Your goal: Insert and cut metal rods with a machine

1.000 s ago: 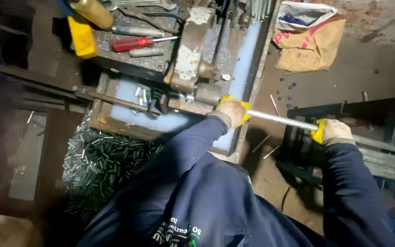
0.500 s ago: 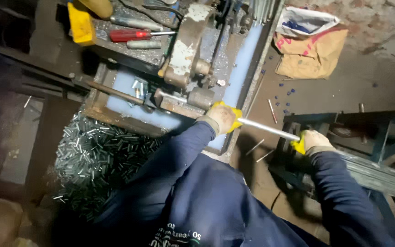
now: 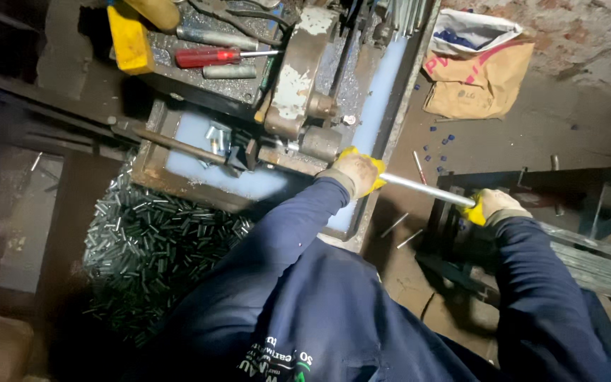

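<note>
A thin shiny metal rod [image 3: 424, 189] runs between both my gloved hands. My left hand [image 3: 356, 170], in a dirty yellow and grey glove, grips the rod where it enters the grimy cutting machine [image 3: 298, 78]. My right hand [image 3: 490, 205], gloved the same way, grips the rod's outer end above a dark metal frame [image 3: 525, 178]. The machine stands in a tray [image 3: 369, 212] filled with pale blue milky liquid. Dark blue sleeves cover both my arms.
A heap of several short cut metal pieces [image 3: 151, 244] lies at lower left. A red-handled screwdriver [image 3: 206, 56], a yellow block [image 3: 129, 39] and tools lie on the top shelf. A brown sack [image 3: 476, 78] sits by the brick wall. Loose rods lie on the floor.
The rod has slid further into the machine. My right hand has moved left, closer to my left hand. The camera view shifted slightly.
</note>
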